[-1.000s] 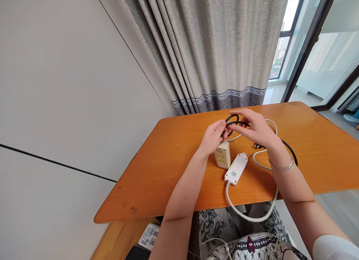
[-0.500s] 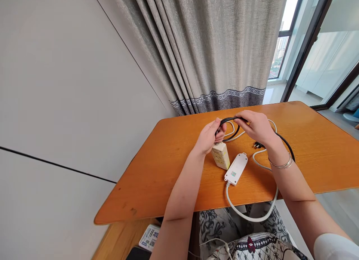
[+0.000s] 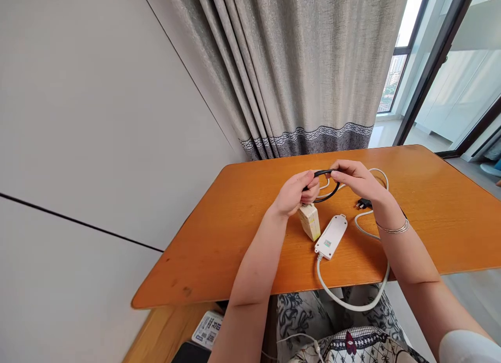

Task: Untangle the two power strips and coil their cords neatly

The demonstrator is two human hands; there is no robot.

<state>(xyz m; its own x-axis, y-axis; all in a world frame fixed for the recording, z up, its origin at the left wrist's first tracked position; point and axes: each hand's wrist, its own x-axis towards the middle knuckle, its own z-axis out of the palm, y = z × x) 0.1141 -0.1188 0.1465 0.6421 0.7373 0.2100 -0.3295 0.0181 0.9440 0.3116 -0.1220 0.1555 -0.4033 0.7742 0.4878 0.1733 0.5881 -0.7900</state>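
Note:
My left hand (image 3: pixel 294 194) pinches a black cable (image 3: pixel 327 195) at the top of a small cream power strip (image 3: pixel 309 221), which stands tilted on its edge on the orange wooden table (image 3: pixel 242 232). My right hand (image 3: pixel 354 178) grips the same black cable a little to the right, bending it into a loop between the two hands. The cable's black plug (image 3: pixel 363 202) lies on the table behind my right wrist. A white power strip (image 3: pixel 331 236) lies flat just right of the cream one; its white cord (image 3: pixel 348 303) loops off the table's front edge.
A grey curtain (image 3: pixel 297 70) hangs behind the table, and a white wall stands to the left. Glass doors are at the right. A patterned fabric (image 3: pixel 352 342) covers my lap below the table edge. A card (image 3: pixel 208 329) lies on a lower wooden surface at the bottom left.
My hands have drawn closer together and the black cable loop between them has tightened. The cream power strip has tipped from facing up onto its edge.

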